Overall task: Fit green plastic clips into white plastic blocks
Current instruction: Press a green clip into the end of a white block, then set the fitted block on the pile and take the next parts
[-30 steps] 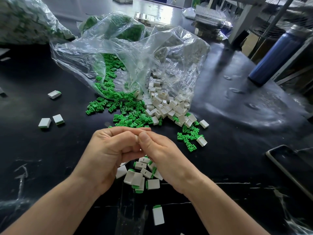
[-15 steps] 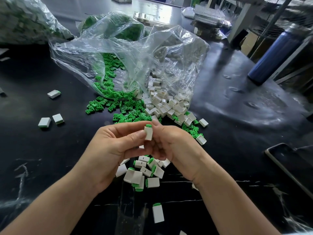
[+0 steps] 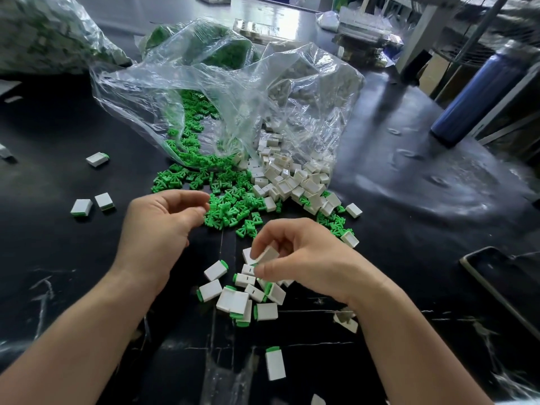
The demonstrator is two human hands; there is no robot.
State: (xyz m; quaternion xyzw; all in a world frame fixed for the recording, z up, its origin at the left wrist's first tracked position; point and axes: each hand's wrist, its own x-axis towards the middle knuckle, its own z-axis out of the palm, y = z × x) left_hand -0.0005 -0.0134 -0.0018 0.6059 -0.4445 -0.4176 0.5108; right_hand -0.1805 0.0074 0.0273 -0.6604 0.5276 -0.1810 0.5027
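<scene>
Pinches a white block [image 3: 268, 254] in the right hand [image 3: 306, 258] above the small done pile [image 3: 233, 299], near. Holds the left hand [image 3: 157, 226] loose, empty, by the green clips [image 3: 230, 211] (lots left, loose blocks [image 3: 286, 179] too).

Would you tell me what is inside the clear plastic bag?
Green clips and white blocks, both spilling onto the table; the crumpled bag hides whatever lies deeper.

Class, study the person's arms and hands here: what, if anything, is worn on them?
Both the left hand and the right hand are bare: no gloves, and no ring on the fingers that show. The left forearm and right forearm are uncovered as far as the picture shows, with no sleeve, watch or bracelet in view.
</scene>
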